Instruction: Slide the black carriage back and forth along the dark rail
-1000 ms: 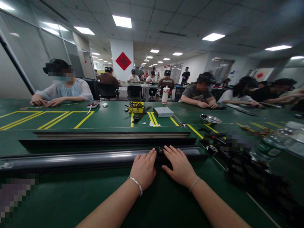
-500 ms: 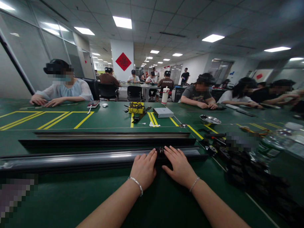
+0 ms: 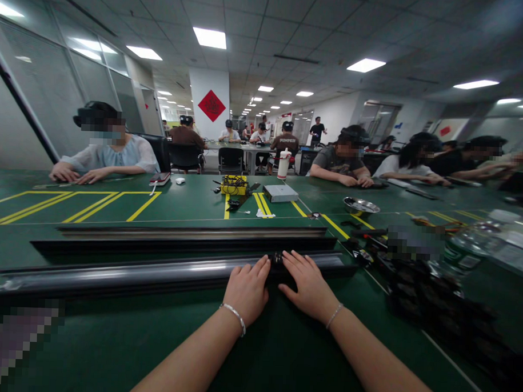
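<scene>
A long black profile (image 3: 125, 274) with a shiny grey, rounded strip along it lies across the table in front of me. My left hand (image 3: 247, 284) rests on it toward the right end, fingers stretched out, holding nothing I can see. Just to its right my right hand (image 3: 310, 283) lies on the same profile, fingers extended and a little spread, thumb apart. Between the two sets of fingertips sits a small dark part (image 3: 277, 258); its kind is too small to make out. Behind lies a second long black profile (image 3: 191, 239).
On the right of the green table (image 3: 110, 351) lie a heap of black parts (image 3: 438, 305), a clear plastic bottle (image 3: 469, 249) and a metal bowl (image 3: 361, 206). Further back are a yellow box with cables (image 3: 235, 185) and a grey box (image 3: 281, 193). Several people sit around.
Both hands stay in place on the profile. The view has shifted very slightly, and a person standing far back has moved an arm.
</scene>
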The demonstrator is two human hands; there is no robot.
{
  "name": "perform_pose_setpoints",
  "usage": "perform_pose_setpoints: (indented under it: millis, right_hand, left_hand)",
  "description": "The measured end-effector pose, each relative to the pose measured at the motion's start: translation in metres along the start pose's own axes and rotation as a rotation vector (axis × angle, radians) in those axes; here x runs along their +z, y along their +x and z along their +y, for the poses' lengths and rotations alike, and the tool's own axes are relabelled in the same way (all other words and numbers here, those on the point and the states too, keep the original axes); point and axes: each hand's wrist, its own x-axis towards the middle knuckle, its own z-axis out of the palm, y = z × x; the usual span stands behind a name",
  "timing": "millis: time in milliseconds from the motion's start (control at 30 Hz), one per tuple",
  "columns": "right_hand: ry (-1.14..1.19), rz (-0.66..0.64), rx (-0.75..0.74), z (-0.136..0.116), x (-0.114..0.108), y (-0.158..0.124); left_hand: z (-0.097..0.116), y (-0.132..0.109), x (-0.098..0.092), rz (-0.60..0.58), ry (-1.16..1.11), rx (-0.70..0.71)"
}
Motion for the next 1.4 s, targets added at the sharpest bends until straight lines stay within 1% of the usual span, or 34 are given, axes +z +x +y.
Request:
perform_pose_setpoints:
  millis: [233,467,800,1200,1400]
  right_hand:
    - [0.003,0.015,-0.004,0.0003,0.0004,0.0000]
    - [0.001,-0.002,0.005,0.0000,-0.0004,0.0001]
    - [0.001,-0.004,0.002,0.0012,0.0015,0.0003]
    - [0.005,0.012,0.014,-0.0009,0.0010,0.0003]
    - [0.010,0.024,0.012,-0.0004,0.0018,0.0004]
  left_hand:
    - [0.0013,0.0008,-0.0024,-0.027,-0.006,-0.019]
    - [-0.0004,0.0006,-0.0008,0.000,-0.018,0.000]
    - [-0.0001,0.0008,-0.0006,0.004,-0.014,-0.006]
    - [-0.0007,0.0022,-0.0004,-0.034,-0.007,-0.013]
    - [-0.0008,0.0024,-0.0026,-0.026,-0.027,-0.006]
